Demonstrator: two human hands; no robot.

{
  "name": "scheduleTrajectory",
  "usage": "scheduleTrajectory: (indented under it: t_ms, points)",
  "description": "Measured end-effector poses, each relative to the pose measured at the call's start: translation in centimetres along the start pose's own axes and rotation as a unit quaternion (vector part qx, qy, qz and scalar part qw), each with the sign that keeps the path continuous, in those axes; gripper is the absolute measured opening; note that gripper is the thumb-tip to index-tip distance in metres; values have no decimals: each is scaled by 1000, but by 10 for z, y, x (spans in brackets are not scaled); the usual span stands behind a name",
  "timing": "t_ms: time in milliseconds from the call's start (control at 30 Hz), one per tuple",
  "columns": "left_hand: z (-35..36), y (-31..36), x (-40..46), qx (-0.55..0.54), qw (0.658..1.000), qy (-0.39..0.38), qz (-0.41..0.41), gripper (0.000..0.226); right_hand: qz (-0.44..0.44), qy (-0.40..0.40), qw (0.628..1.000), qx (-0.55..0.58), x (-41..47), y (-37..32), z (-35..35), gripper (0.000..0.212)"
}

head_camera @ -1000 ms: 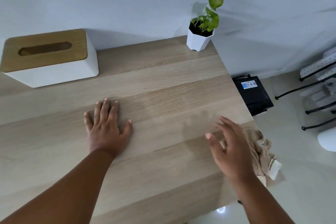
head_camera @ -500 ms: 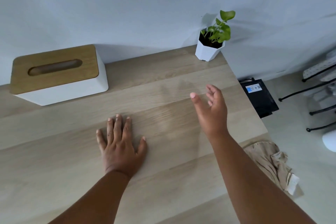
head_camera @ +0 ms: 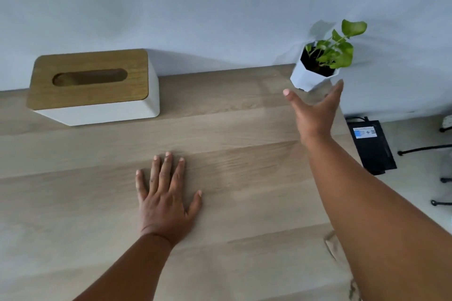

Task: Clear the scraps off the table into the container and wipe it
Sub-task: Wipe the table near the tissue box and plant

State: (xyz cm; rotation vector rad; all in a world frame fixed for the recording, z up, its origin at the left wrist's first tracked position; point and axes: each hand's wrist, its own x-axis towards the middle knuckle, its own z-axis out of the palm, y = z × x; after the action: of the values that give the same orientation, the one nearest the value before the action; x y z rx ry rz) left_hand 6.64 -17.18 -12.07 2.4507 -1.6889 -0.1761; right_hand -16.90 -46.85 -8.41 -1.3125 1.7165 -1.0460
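Scraps are nowhere to be seen on the bench (head_camera: 220,203); its wood looks bare apart from a tissue box (head_camera: 93,85) at the back left and a potted plant (head_camera: 318,68) at the back right corner. No container shows either, unless the box is meant. A bit of beige cloth (head_camera: 330,244) peeks out at the right edge, mostly hidden under the right forearm.

Left hand (head_camera: 166,200) lies flat on the wood, fingers straight and spread, holding nothing. Right hand (head_camera: 315,112) reaches toward the plant with thumb and fingers stretched wide, released and empty, its fingertips just beside the white pot but, as far as I can tell, not yet closed on it.

My guess is the pot is about to be lifted or shifted so the corner can be wiped. To do that well, take the pot low around its faceted wall, not by the leaves, keep it upright so no soil spills, and set it down well away from the bench edge. The flat left hand steadies the lean.
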Motion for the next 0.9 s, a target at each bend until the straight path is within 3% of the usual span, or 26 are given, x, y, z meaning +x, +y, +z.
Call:
scheduleTrajectory:
  t_ms: [233,567,900]
  points:
    - [-2,2,2,7,1000,1,-14,85,-22,4,998,59,42,-9,17,147]
    - [2,0,0,11,1000,8,-9,86,-4,97,992,81,59,-11,27,115]
    - [2,0,1,9,1000,7,-10,86,-12,122,989,88,53,-16,32,102]
